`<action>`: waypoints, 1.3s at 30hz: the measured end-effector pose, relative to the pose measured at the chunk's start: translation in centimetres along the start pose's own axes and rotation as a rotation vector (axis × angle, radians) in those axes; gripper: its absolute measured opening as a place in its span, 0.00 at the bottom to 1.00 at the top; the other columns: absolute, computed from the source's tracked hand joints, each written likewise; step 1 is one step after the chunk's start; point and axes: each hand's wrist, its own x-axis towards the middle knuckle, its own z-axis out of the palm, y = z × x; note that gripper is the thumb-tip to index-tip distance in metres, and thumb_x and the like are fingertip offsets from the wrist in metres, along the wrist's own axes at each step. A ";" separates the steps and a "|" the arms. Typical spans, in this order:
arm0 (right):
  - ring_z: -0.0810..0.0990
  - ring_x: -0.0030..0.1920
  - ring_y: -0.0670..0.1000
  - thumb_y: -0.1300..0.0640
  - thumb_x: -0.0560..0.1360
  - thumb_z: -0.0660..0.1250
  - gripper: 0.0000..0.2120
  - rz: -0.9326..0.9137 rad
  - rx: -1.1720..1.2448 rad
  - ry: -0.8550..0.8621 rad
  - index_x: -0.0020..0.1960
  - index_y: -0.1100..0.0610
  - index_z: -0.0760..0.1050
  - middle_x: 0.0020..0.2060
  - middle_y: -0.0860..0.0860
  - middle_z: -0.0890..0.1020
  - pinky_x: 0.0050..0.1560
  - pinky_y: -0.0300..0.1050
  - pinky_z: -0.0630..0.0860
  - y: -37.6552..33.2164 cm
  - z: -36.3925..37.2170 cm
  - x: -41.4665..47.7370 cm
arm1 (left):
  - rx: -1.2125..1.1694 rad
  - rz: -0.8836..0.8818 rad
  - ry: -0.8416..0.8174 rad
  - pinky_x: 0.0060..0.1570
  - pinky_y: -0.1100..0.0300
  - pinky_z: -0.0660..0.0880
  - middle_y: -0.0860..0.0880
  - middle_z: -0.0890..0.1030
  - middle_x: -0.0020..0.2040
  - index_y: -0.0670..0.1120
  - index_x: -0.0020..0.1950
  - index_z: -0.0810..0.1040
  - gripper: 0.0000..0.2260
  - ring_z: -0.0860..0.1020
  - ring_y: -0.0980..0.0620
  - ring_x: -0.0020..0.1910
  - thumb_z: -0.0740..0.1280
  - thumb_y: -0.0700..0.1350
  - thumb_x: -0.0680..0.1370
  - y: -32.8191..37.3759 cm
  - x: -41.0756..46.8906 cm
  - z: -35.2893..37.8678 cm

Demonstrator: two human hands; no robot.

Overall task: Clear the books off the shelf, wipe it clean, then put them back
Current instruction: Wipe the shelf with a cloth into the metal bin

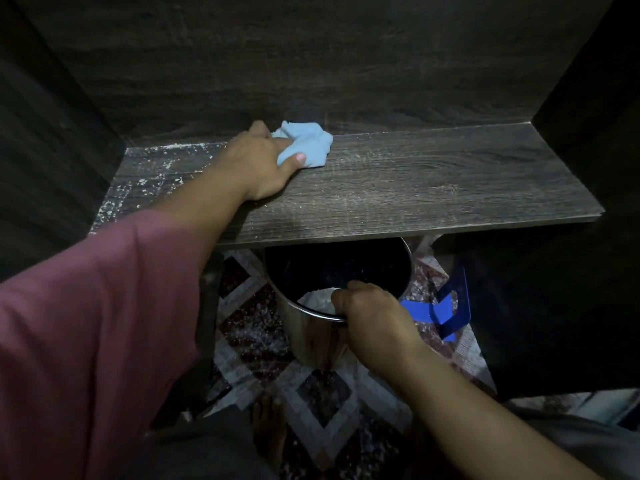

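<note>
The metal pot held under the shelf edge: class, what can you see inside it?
A heap of white dust lies inside the metal pot, beside the right hand gripping its rim. The rest is dark; the shelf covers the far rim.

We have open shelf [450, 181] right of the cloth [306, 147]; walls [346, 64] close three sides, a bucket [311, 337] blocks beneath.

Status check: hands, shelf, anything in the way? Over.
Left hand grips crumpled light blue cloth on dark wood-grain shelf. Right hand holds rim of round steel pot below shelf edge. White dust on shelf's left end.
</note>
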 end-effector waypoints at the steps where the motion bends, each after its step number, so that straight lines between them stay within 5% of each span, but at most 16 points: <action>1: 0.75 0.54 0.58 0.62 0.74 0.62 0.06 -0.003 -0.008 0.007 0.51 0.57 0.74 0.49 0.53 0.75 0.44 0.43 0.63 0.0 0.0 -0.1 | 0.000 0.014 0.003 0.61 0.50 0.67 0.41 0.69 0.62 0.56 0.73 0.69 0.23 0.71 0.39 0.61 0.52 0.62 0.80 0.3 -0.5 0.0; 20: 0.76 0.56 0.59 0.65 0.74 0.60 0.12 -0.085 -0.103 -0.031 0.55 0.58 0.75 0.53 0.55 0.76 0.50 0.47 0.71 -0.7 -0.5 -1.9 | -0.299 0.123 0.032 0.46 0.63 0.59 0.50 0.73 0.54 0.53 0.66 0.76 0.17 0.74 0.48 0.55 0.63 0.56 0.79 7.0 -11.5 1.9; 25: 0.76 0.56 0.59 0.64 0.75 0.60 0.12 -0.086 -0.089 -0.035 0.56 0.57 0.75 0.53 0.55 0.76 0.51 0.47 0.72 -0.5 -0.4 -1.8 | -0.526 0.021 0.196 0.47 0.64 0.64 0.46 0.76 0.51 0.46 0.60 0.80 0.17 0.76 0.46 0.50 0.64 0.55 0.78 7.1 -12.8 1.1; 32: 0.76 0.55 0.59 0.65 0.75 0.60 0.13 -0.073 -0.053 -0.035 0.57 0.57 0.76 0.52 0.55 0.76 0.46 0.46 0.69 -1.1 -0.2 -1.2 | -0.497 -0.418 0.456 0.49 0.61 0.63 0.40 0.73 0.56 0.45 0.64 0.77 0.16 0.74 0.42 0.53 0.63 0.52 0.80 6.7 -15.4 0.3; 35: 0.76 0.55 0.59 0.65 0.75 0.60 0.13 -0.074 -0.057 -0.031 0.57 0.57 0.76 0.52 0.54 0.76 0.44 0.43 0.64 -1.3 0.0 -1.1 | -0.399 -0.515 0.404 0.60 0.52 0.67 0.39 0.69 0.62 0.45 0.69 0.73 0.19 0.73 0.39 0.58 0.61 0.52 0.81 5.3 -14.0 0.5; 39: 0.76 0.55 0.59 0.64 0.75 0.61 0.13 -0.066 -0.047 -0.050 0.57 0.56 0.76 0.52 0.54 0.76 0.48 0.46 0.71 -1.0 0.1 -1.0 | -0.270 -0.477 0.196 0.59 0.50 0.69 0.39 0.67 0.67 0.45 0.70 0.71 0.19 0.73 0.37 0.60 0.60 0.52 0.81 4.3 -11.9 0.7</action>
